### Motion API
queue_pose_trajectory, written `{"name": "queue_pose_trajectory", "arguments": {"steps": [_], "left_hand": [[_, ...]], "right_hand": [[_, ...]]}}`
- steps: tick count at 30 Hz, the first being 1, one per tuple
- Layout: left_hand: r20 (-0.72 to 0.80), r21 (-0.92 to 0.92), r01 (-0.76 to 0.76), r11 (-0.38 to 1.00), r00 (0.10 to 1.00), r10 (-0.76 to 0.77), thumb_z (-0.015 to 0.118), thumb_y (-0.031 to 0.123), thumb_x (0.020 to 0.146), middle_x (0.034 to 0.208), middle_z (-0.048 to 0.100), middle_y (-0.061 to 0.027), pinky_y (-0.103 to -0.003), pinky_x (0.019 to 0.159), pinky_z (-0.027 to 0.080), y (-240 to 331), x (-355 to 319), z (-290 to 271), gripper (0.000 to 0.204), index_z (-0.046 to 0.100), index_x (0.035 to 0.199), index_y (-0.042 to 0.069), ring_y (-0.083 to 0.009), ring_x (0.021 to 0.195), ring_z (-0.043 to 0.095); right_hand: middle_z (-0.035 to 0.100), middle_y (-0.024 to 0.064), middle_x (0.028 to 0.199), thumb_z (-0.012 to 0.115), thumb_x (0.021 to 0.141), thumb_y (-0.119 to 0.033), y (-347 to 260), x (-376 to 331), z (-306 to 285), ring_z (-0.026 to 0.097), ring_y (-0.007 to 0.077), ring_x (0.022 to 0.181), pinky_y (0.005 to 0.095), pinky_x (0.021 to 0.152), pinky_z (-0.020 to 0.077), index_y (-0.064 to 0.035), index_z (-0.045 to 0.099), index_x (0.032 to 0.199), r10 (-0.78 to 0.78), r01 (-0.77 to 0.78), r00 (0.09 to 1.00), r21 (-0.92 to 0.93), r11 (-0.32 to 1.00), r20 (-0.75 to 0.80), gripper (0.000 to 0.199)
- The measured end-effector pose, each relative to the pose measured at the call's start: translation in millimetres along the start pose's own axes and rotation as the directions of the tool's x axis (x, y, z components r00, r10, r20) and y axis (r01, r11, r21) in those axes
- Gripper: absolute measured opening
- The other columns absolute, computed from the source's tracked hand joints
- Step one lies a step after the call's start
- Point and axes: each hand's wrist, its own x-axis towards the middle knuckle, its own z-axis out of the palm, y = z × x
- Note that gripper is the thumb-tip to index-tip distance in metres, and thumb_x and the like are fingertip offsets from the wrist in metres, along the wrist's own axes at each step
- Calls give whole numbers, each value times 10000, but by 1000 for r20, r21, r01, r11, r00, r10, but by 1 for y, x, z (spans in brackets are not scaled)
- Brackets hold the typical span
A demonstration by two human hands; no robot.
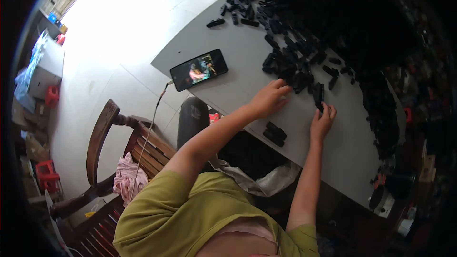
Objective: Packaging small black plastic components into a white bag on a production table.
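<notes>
My right hand [322,123] holds a small black oblong part [319,94] between thumb and fingers, its long side pointing away from me. What kind of part it is, I cannot tell. My left hand [271,98] hovers at the near edge of a pile of similar black parts [289,62], fingers bent and apart, with nothing visible in them. Two black oblong parts [274,134] lie side by side near the table's front edge, between my forearms.
A phone [199,70] with a lit screen lies on the grey table [243,81], its cable running down past a wooden chair [102,143] with a pink cloth [128,176]. A large dark mass covers the far right. An open pale bag [276,181] sits below the table's edge.
</notes>
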Motion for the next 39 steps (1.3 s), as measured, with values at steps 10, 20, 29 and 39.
{"name": "queue_pose_trajectory", "arguments": {"steps": [10, 20, 29, 39], "left_hand": [[-47, 90, 339, 936, 941, -336, 656, 142, 791, 1011, 531, -137, -411, 801, 466, -19, 19, 20, 279, 500, 1003, 50, -337, 992, 540], [108, -517, 333, 789, 939, -325, 675, 26, 708, 900, 609, -113, -331, 711, 498, -1, -11, 4, 301, 540, 978, 28, -254, 817, 617], [172, -249, -2, 968, 984, 46, 722, 51, 676, 943, 620, -104, -370, 833, 467, -10, -26, 6, 223, 663, 891, 50, -297, 928, 587], [241, -301, 4, 954, 968, 71, 734, 36, 643, 869, 626, -116, -386, 807, 471, -16, -27, 0, 193, 649, 815, 19, -307, 889, 593]], "right_hand": [[539, 105, 1008, 623, 846, -55, -20, -19, -13, 604, 259, 843, 365, 714, 499, 5, 549, 1086, 143, -153, 985, 103, 983, 99, 259], [608, 93, 902, 690, 817, -104, -23, -49, -27, 604, 239, 791, 346, 721, 493, 3, 590, 982, 158, -179, 983, 289, 940, 94, 221], [615, 120, 909, 711, 778, -68, -70, -27, -28, 602, 291, 800, 340, 752, 482, 38, 626, 933, -32, -124, 951, 475, 871, 307, 206], [611, 108, 836, 733, 674, 11, -65, -19, -47, 588, 229, 729, 298, 682, 466, 41, 628, 883, -134, -94, 870, 425, 900, 475, 235]]}}
